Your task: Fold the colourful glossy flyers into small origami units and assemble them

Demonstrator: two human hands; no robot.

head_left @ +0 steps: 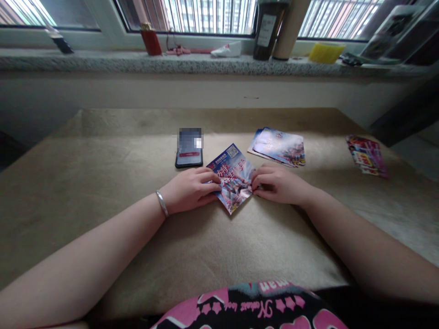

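In the head view, the leaflet [232,176] lay cornerwise on the counter [103,183], just beside a phone [188,157]. The left hand [190,191] was curled over its left edge, pressing it down, and the right hand [278,185] pinched its right corner. The fold would probably come out clean if the paper was held flat and the edges matched before any crease was pressed.

Both forearms are bare along all of their visible length. A slim, plain silver bangle [162,203] circles the left wrist, just behind the left hand [192,189]. The right hand [279,185] and its wrist are bare. At the lower edge is a black garment [254,308] printed with bright pink hearts and patches. It has a touch of teal near the top, and white cursive and block lettering too skewed to read.
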